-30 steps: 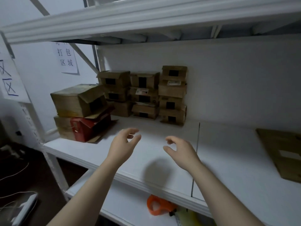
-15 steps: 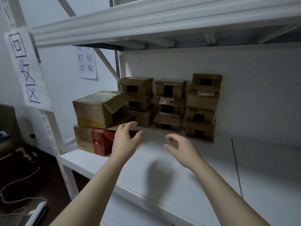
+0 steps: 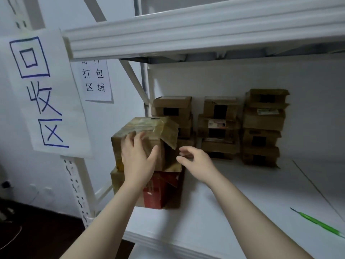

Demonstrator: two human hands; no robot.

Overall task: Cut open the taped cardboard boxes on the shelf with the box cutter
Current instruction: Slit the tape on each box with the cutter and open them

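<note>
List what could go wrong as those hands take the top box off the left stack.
1. The top box sits on a lower box with open flaps; pulling with only the left hand touching it could tip it.
2. The right hand may catch its loose flap, which could tear.

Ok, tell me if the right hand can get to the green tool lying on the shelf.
Probably yes: the right hand is empty, and the green tool lies on bare shelf to its right, with nothing between them.
</note>
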